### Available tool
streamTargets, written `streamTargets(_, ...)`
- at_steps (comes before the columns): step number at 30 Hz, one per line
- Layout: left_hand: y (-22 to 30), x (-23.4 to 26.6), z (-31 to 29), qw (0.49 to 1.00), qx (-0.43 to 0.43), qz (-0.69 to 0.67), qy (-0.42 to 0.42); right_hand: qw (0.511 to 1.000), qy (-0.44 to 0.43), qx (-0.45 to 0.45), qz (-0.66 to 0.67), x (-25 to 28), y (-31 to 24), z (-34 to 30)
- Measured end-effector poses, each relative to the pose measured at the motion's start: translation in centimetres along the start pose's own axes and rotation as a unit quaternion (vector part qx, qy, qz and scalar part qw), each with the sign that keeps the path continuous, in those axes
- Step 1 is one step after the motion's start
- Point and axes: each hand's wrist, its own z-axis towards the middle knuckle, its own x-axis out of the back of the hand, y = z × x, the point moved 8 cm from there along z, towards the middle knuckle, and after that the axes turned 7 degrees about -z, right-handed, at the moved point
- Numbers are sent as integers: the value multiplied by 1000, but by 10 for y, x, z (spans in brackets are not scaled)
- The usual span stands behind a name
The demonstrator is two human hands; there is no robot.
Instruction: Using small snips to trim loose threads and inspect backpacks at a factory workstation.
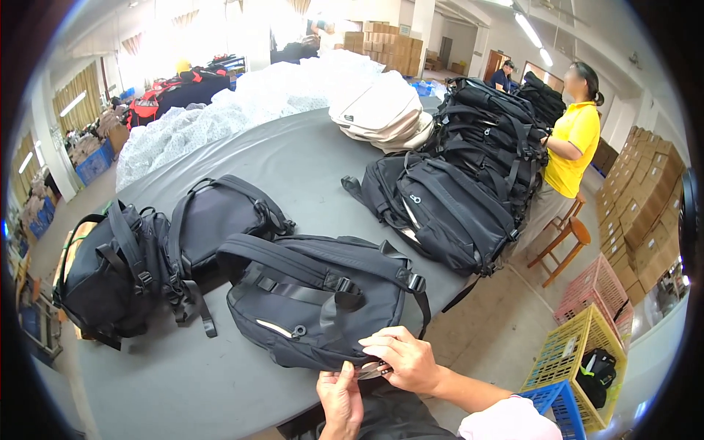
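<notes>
A black backpack (315, 301) lies strap side up on the grey desk (293, 158), at its near edge, right in front of the person. Both hands meet at the pack's near rim. The right hand (403, 359) comes in from the lower right, fingers curled over the rim and pinched on a small pale tag (372, 369) that sticks out from the bag's edge. The left hand (340, 400) rises from the bottom edge, palm turned up, its fingertips closed on the other end of the same tag; the bag's body lies just beyond both hands.

To the left lie two more black backpacks (117, 271), touching each other. Across the desk a stack of black backpacks (477, 154) leans in a row, with beige backpacks (381, 110) behind it and a heap of white patterned wrapping (242, 103) further left.

Brown cartons (645, 198) are stacked along the right wall, more cartons (385, 40) at the far end. On the floor at lower right stand yellow (572, 352), pink (594, 286) and blue crates (557, 403). A person in a yellow shirt (576, 143) stands by a wooden stool (565, 238).
</notes>
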Motion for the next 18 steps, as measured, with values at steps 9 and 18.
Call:
streamTargets(9,-12,8,2,999,31,1,-5,1000,18,-25,4,-16,14,-27)
streamTargets(18,-9,1,5,999,32,17,-7,997,56,-44,10,-13,19,-21)
